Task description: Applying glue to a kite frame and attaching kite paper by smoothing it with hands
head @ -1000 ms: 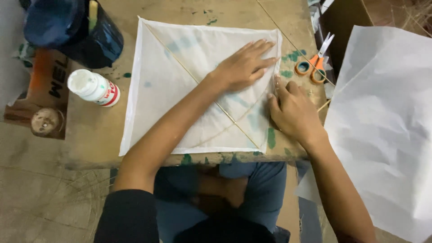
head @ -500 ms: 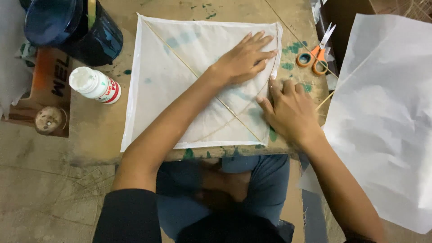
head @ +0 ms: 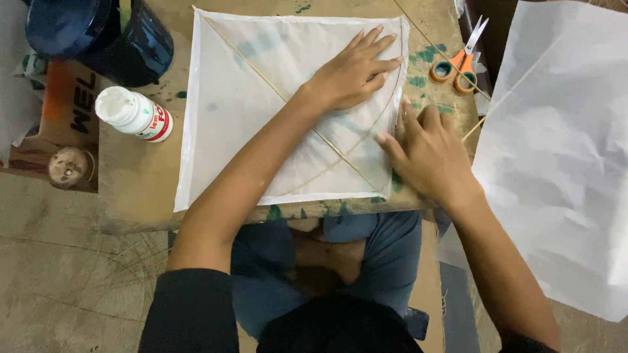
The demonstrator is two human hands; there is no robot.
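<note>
A square sheet of thin white paper lies flat on a low, paint-stained wooden board, filling most of its middle; a thin straight stick crosses the sheet from its far left corner to its near right one, and a bowed stick curves along its right side, so the whole reads as a kite skin with its frame. Faint green smudges show through the paper. The left hand lies open and flat, palm down, on the far right part of the sheet, holding nothing. The right hand rests open at the sheet's right edge, fingers spread and pressing on the paper border, gripping nothing. Compared with half a second ago, the left hand lies much as it did, while the right hand sits slightly nearer along that edge. A white glue bottle lies on the board to the left, orange-handled scissors lie far right, and a large loose white sheet spreads on the right.
</note>
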